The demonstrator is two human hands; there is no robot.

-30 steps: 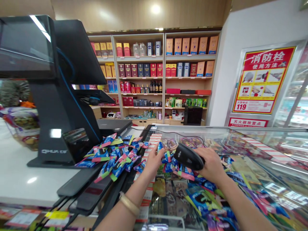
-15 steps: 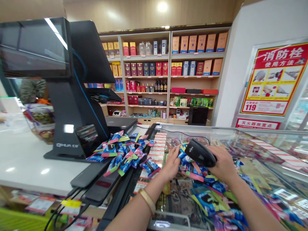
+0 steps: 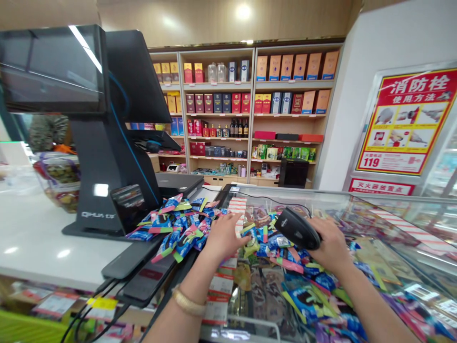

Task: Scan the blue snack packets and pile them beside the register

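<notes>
In the head view, the right hand (image 3: 328, 245) is gripping a black scanner (image 3: 297, 228), fingers wrapped around its handle, above packets (image 3: 309, 300) lying on the glass counter (image 3: 260, 295). The left hand (image 3: 225, 237) is reaching between these and a pile (image 3: 182, 228) beside the monitor stand (image 3: 94, 166), thumb spread wide from the fingers; I cannot tell whether it is touching any.

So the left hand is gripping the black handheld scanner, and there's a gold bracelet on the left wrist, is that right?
Not quite: the head view shows the black plastic handheld scanner gripped by the right hand, not the left hand. The wide gold-coloured bracelet is indeed on the left wrist.
</notes>
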